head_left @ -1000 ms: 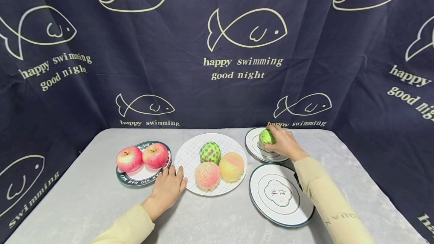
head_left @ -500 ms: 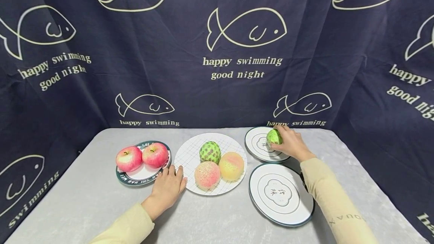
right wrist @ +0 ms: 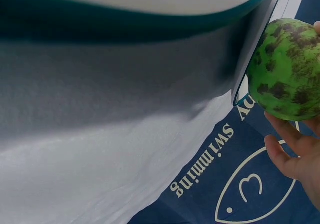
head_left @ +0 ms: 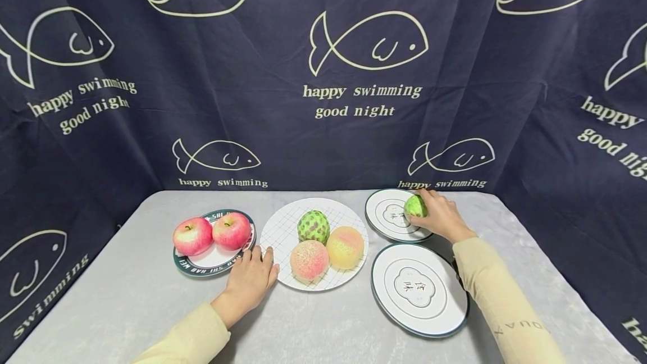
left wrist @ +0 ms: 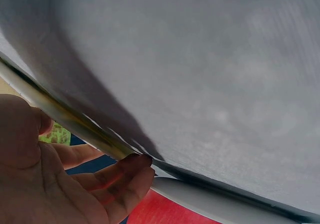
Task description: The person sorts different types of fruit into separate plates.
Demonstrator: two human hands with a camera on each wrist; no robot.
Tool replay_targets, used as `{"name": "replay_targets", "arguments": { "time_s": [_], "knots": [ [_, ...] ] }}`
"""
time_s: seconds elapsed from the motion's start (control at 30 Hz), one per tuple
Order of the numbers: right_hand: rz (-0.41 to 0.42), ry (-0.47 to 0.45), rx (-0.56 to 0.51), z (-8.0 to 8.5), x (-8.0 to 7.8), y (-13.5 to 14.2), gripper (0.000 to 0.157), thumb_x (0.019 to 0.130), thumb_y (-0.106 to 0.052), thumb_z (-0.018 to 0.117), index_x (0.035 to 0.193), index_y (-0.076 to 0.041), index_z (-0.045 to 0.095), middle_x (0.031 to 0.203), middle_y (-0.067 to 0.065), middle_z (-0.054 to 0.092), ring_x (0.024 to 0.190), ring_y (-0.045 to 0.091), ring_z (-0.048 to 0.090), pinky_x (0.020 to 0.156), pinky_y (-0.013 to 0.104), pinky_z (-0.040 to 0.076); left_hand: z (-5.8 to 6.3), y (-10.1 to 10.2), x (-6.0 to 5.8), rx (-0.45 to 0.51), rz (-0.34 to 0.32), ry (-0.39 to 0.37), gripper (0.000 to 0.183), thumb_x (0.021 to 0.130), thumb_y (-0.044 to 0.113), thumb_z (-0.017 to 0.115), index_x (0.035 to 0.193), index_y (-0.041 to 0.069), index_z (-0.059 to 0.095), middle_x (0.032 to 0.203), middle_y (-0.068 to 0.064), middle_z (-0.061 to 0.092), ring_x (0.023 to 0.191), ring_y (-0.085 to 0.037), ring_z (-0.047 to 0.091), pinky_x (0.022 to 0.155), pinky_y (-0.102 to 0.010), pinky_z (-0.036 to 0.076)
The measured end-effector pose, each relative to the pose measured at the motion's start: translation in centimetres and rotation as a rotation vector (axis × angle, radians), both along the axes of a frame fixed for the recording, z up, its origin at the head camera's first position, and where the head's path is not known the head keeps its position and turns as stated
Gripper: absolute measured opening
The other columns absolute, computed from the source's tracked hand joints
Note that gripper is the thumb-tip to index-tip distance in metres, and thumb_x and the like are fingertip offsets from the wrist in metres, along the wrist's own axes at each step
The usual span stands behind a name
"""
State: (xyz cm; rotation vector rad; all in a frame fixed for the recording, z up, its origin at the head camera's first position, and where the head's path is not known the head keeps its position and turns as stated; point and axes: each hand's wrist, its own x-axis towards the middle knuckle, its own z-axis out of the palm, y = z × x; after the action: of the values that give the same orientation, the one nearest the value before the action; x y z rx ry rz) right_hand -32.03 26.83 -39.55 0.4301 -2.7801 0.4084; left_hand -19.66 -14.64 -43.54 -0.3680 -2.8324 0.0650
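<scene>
My right hand (head_left: pixel 445 217) holds a round green fruit (head_left: pixel 415 206) with dark patches, like a custard apple, over the right part of the small white plate (head_left: pixel 379 212) at the back. Its fingers curl round the fruit (right wrist: pixel 282 68) in the right wrist view. Whether the fruit touches that plate I cannot tell. My left hand (head_left: pixel 250 280) lies with extended fingers at the rims of the checked plate (head_left: pixel 277 235) and the green-rimmed plate (head_left: pixel 214 268). A similar green fruit (head_left: pixel 313 226), a pink peach (head_left: pixel 309 261) and a yellow peach (head_left: pixel 346 248) sit on the checked plate.
Two red apples (head_left: pixel 231 231) sit on the green-rimmed plate at the left. A large white plate (head_left: pixel 419 313) with a dark rim lies before the small one, under my right forearm. Grey cloth (head_left: pixel 323 330) covers the table; a navy fish-print curtain (head_left: pixel 283 128) stands behind.
My right hand has shifted to the right with the green fruit, uncovering more of the small plate's middle. My left hand has stayed in place.
</scene>
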Motion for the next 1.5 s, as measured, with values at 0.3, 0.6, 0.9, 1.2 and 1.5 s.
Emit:
{"name": "replay_targets", "arguments": {
  "time_s": [0.3, 0.6, 0.9, 1.2, 1.5],
  "knots": [
    [-0.011, -0.008, 0.005, -0.15, 0.03, 0.05, 0.064, 0.072, -0.031, 0.071, 0.124, -0.004, 0.046, 0.111, 0.023, 0.055, 0.085, 0.038, 0.056, 0.07, 0.053, 0.04, 0.03, 0.01, 0.03, 0.008, -0.005, 0.014, 0.04, 0.09, 0.031, 0.051, 0.115, 0.001, 0.057, 0.098, -0.02, 0.055, 0.089, -0.034, 0.054, 0.072, -0.046, 0.046],
    [-0.014, -0.016, 0.009, -0.08, 0.3, 0.14, 0.066, 0.074, -0.033, 0.07, 0.127, -0.004, 0.044, 0.112, 0.023, 0.053, 0.089, 0.041, 0.055, 0.072, 0.055, 0.038, -0.17, -0.06, -0.1, 0.011, -0.01, 0.015, 0.04, 0.09, 0.031, 0.05, 0.115, 0.0, 0.057, 0.098, -0.019, 0.055, 0.088, -0.034, 0.054, 0.072, -0.046, 0.046],
    [-0.014, -0.006, 0.011, -0.4, 0.21, 0.37, 0.067, 0.073, -0.033, 0.071, 0.128, -0.006, 0.043, 0.115, 0.022, 0.052, 0.088, 0.04, 0.056, 0.071, 0.054, 0.038, -0.14, -0.05, -0.15, 0.009, -0.006, 0.009, 0.04, 0.09, 0.031, 0.05, 0.115, 0.001, 0.057, 0.097, -0.019, 0.055, 0.089, -0.034, 0.054, 0.073, -0.046, 0.046],
    [-0.015, -0.033, 0.017, -0.43, 0.18, 0.41, 0.071, 0.073, -0.033, 0.072, 0.13, -0.006, 0.04, 0.12, 0.023, 0.049, 0.091, 0.043, 0.053, 0.072, 0.055, 0.037, -0.04, -0.06, -0.13, 0.011, -0.007, 0.002, 0.041, 0.09, 0.031, 0.05, 0.116, 0.001, 0.057, 0.099, -0.019, 0.055, 0.09, -0.035, 0.054, 0.073, -0.046, 0.046],
    [-0.019, -0.056, 0.024, -0.33, 0.24, 0.22, 0.075, 0.072, -0.033, 0.073, 0.131, -0.003, 0.038, 0.12, 0.025, 0.048, 0.094, 0.044, 0.052, 0.073, 0.055, 0.036, 0.01, -0.02, -0.06, 0.013, -0.005, -0.01, 0.041, 0.09, 0.031, 0.049, 0.116, 0.0, 0.056, 0.1, -0.02, 0.055, 0.091, -0.035, 0.054, 0.074, -0.047, 0.046]
  ]
}}
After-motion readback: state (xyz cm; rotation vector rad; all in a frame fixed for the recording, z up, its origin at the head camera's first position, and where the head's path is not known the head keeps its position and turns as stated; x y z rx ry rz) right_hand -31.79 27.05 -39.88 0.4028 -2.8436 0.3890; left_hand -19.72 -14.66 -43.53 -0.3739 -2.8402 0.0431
